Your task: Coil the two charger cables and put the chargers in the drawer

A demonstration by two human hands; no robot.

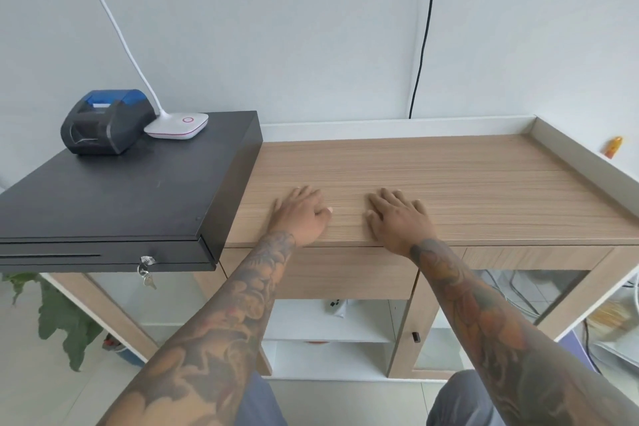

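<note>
My left hand (304,211) and right hand (397,218) lie flat, grip apart, on the pale wood-grain tabletop (484,183); no chargers visible to judge.

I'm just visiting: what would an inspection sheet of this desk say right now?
Surface: wooden counter top, bare except for both hands.
Job's things: no chargers seen; drawer under the counter edge looks closed.
Clutter: black cash drawer carrying a receipt printer and white lamp; keys hang in its lock.
Grips: left hand and right hand flat on the counter, holding nothing.
Cables: black cable down the wall.
Surroundings: plant lower left, shelves below.
</note>
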